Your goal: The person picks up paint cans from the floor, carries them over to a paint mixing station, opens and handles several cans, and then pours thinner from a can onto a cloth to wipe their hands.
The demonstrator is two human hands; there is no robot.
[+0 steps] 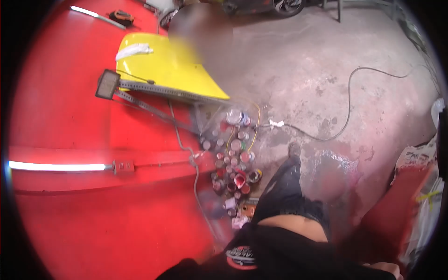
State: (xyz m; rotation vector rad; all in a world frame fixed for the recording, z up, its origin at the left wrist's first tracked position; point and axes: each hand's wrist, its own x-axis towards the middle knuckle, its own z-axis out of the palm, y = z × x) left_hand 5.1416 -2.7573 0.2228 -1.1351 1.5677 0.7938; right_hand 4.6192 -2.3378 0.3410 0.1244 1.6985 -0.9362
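Note:
At the bottom right edge, part of my right hand shows beyond the black sleeve. Its fingers are mostly cut off by the frame, so whether it holds something cannot be made out. My left hand is out of view. Many cans and jars stand crowded on the floor ahead of my body, some with red paint stains. Beyond them, a glossy yellow panel rests on a metal stand, with a white cloth on it.
A red wall with a lit tube lamp fills the left. A dark cable curves over the grey floor. A square lamp is fixed at the stand's end. A blurred patch covers the top centre. Crumpled paper lies at right.

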